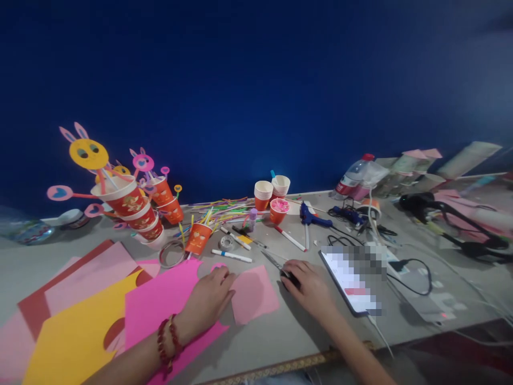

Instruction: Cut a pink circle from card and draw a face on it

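Observation:
My left hand [206, 300] lies palm down on the magenta paper sheet [154, 310], its fingers reaching to the edge of a light pink paper square [256, 297]. A small magenta paper piece [218, 266] shows just beyond those fingers, partly covered. On the right, my right hand [306, 289] is closed over the black handles of a pair of scissors [273, 260]. The blades lie on the table, pointing away to the left. A blue-capped white marker [231, 256] and a roll of tape [226, 243] lie beyond my hands.
Yellow paper [80, 326] and more sheets spread at left. Behind them stand stacked paper cups [128, 195] with rabbit figures. An orange cup [198, 239] leans nearby. A phone [348, 278], glue gun [315, 216], cables and bottle [355, 176] occupy the right.

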A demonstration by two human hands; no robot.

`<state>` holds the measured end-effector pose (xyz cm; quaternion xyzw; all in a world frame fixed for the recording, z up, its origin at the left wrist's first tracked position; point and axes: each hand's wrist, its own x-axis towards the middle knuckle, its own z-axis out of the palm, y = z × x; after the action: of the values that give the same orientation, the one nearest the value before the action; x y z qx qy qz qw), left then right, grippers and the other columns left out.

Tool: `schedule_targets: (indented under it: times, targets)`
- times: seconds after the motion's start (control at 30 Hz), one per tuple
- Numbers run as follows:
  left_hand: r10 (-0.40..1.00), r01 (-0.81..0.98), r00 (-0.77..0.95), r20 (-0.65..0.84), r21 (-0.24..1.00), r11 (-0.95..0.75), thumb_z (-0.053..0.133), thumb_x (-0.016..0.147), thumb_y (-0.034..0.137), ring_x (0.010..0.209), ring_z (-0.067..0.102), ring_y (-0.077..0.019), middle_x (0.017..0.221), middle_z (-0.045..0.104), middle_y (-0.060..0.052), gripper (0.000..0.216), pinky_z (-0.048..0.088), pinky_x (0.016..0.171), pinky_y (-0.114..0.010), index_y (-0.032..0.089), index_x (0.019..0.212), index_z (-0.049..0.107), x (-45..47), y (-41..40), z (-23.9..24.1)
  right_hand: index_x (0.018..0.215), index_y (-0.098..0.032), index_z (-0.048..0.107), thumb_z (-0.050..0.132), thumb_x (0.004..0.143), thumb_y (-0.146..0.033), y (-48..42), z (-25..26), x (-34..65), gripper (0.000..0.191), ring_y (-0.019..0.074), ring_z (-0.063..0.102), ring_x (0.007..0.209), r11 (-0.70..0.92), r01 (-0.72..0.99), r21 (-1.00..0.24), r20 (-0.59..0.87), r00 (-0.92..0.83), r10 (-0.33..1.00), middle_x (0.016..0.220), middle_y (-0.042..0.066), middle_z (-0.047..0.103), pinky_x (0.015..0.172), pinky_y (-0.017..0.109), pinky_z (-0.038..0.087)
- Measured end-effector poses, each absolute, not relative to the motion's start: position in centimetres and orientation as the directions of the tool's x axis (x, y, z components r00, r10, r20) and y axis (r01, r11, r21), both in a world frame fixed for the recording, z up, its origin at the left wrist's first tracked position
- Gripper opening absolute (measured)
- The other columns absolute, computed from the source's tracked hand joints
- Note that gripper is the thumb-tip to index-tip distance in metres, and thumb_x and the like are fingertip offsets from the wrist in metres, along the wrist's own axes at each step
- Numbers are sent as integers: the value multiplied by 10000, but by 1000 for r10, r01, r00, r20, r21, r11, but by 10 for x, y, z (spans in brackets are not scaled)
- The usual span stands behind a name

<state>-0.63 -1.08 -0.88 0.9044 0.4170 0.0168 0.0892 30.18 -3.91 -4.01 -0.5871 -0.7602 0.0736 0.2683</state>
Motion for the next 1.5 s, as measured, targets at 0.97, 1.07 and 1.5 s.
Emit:
schedule_targets:
  times: [0.97, 1.07, 1.5]
  targets:
    - [547, 516, 819, 173, 197, -834, 528, 939, 139, 1274, 545, -289, 1376, 598, -153, 346, 484, 1068, -495, 153, 1283, 567, -31, -28, -18, 847, -162, 715, 581, 938, -236, 77, -15, 240, 177, 268, 668, 926, 272, 955, -115, 101, -261, 960, 920, 127, 739, 749, 303, 440]
    - [605, 566, 757, 247, 215, -796, 493, 950, 124, 1338, 492, -276, 1419, 566, -136, 362, 436, 1121, -493, 183, 1300, 563, -43, -18, -17, 863, -167, 710, 576, 931, -234, 73, -15, 246, 164, 264, 680, 865, 251, 961, -114, 146, -234, 961, 894, 127, 742, 697, 298, 433]
    - [592, 568, 698, 404, 191, -800, 433, 1037, 211, 958, 633, -228, 980, 716, -93, 242, 478, 960, -430, 160, 1116, 655, -20, 15, 21, 844, -208, 687, 609, 956, -408, -15, 26, 248, 242, 174, 651, 664, 414, 384, -825, 298, -327, 897, 738, 31, 711, 640, 272, 480]
